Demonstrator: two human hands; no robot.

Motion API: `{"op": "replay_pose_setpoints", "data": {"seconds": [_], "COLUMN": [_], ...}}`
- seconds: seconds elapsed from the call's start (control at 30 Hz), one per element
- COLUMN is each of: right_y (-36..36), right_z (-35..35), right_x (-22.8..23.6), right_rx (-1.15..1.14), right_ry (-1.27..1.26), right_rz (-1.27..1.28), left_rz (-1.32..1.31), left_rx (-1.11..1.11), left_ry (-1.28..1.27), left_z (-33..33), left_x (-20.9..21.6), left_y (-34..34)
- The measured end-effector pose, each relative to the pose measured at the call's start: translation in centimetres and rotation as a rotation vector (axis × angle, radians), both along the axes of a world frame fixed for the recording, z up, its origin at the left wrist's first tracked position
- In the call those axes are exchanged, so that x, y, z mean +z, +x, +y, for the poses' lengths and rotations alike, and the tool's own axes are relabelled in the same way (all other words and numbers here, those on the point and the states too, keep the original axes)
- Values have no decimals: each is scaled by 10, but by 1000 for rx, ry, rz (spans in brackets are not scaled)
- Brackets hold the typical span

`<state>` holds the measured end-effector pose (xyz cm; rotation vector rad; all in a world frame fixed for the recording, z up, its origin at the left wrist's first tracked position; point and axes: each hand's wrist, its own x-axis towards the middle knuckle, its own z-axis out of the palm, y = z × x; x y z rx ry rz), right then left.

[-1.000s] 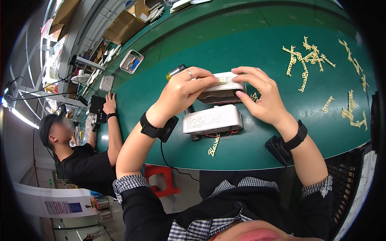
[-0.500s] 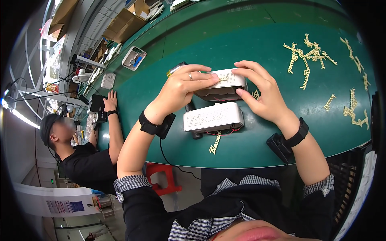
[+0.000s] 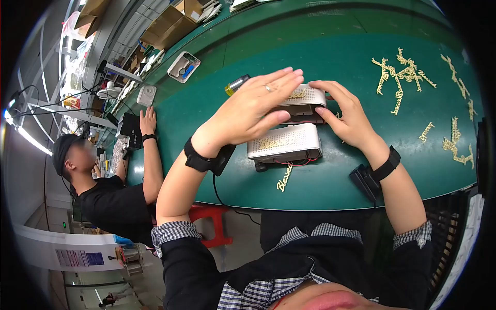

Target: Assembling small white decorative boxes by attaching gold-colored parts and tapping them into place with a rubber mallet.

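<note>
A white perforated housing with an open, hollow underside carries a pale gold script-word cutout on its face. My right hand grips its right end between thumb and fingers. Over its left part, my left hand holds its fingers stretched out together with the thumb apart, covering that end; whether it touches is hard to see. Nearer to me lies a second white housing, also bearing a gold script word, with red wires along its lower edge. A loose gold script-word cutout lies just in front of it.
Several gold script-word cutouts lie on the green table at the right. Behind my left hand is a yellow-and-black cylinder. A white tray with a blue item stands farther back. At the left sits a co-worker.
My left fingers have lifted off the script word on the far housing and straightened. My right hand keeps its grip. The whole view has shifted slightly.
</note>
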<state>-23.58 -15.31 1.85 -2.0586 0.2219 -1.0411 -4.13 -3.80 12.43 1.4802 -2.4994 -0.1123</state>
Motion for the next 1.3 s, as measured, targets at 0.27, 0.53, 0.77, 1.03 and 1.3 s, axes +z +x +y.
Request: {"op": "replay_pose_setpoints", "data": {"seconds": [0.27, 0.53, 0.77, 1.03, 1.3], "right_y": [2, 0, 2, 3, 1], "right_z": [5, -5, -5, 7, 4], "right_x": [-6, -3, -1, -1, -6], "right_rx": [-35, -29, -137, -216, -276], "right_ry": [93, 220, 126, 31, 11], "right_rz": [16, 90, 89, 103, 91], "left_rz": [12, 184, 67, -219, 1093], "left_rx": [-50, 1039, 983, 935, 1098], "left_ry": [162, 255, 231, -192, 401], "left_z": [6, 91, 84, 128, 121], "left_x": [-6, -54, -81, -110, 24], "left_y": [2, 34, 18, 107, 10]}}
